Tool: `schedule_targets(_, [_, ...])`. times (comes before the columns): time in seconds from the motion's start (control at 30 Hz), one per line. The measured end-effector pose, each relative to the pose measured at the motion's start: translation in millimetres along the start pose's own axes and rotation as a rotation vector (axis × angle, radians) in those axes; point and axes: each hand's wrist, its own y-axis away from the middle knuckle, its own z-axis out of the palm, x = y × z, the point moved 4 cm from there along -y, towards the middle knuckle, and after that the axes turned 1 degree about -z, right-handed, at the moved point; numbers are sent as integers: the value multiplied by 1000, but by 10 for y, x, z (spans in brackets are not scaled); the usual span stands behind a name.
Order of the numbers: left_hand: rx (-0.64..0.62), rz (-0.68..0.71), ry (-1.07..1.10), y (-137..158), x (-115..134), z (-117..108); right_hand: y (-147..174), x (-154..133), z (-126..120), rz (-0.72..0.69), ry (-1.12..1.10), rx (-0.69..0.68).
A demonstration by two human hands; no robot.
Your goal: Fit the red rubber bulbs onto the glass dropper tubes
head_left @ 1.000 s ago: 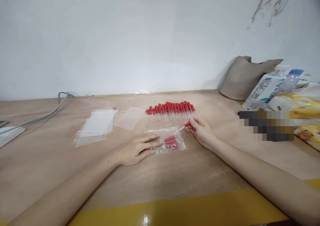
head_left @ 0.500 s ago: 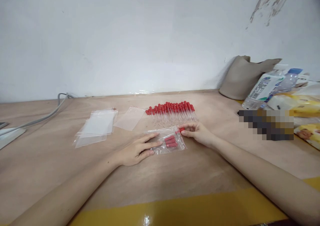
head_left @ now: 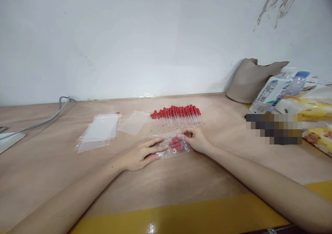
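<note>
A clear zip bag (head_left: 162,154) lies flat on the table with several red-bulbed droppers (head_left: 176,147) inside, bulbs toward its right-hand mouth. My left hand (head_left: 141,155) rests on the bag's left part, fingers spread and pressing it down. At the mouth, my right hand (head_left: 195,139) is closed in a pinch, its fingertips at the bulb of the uppermost dropper (head_left: 175,138), which lies mostly within the bag. The bag's red-lined edge passes by those fingers. Just behind, a row of more droppers (head_left: 178,111) lies with red bulbs pointing away and thin clear tubes toward me.
A stack of clear bags (head_left: 100,128) lies at left, with a single bag (head_left: 135,122) beside it. A grey cable (head_left: 52,118) runs along the far left. At right stand a grey-brown container (head_left: 243,82), plastic bottles (head_left: 271,92) and yellow packages (head_left: 317,139).
My right hand has moved left, sliding the uppermost dropper farther into the bag, so its bulb now lies beside the other bulbs. My left hand has stayed on the bag.
</note>
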Motion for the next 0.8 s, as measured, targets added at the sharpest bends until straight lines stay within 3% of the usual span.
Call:
schedule_targets(0.17, [23,24,9,-6,-1,-1,-5,-42,54,1,81,-27])
schedule_targets(0.33, [-6,-9,-17,3,8,-3,13,-174,30,-117,129,-130])
schedule_targets(0.4, [-6,-34,-23,10,-8,1,-37,-151,-42,-54,149,-117])
schedule_targets(0.63, [-10,-44,-35,11,-65,34,-645,19,-564,101,423,257])
schedule_targets(0.8, [-21,-44,-35,13,-52,20,-1040,169,-643,216,557,381])
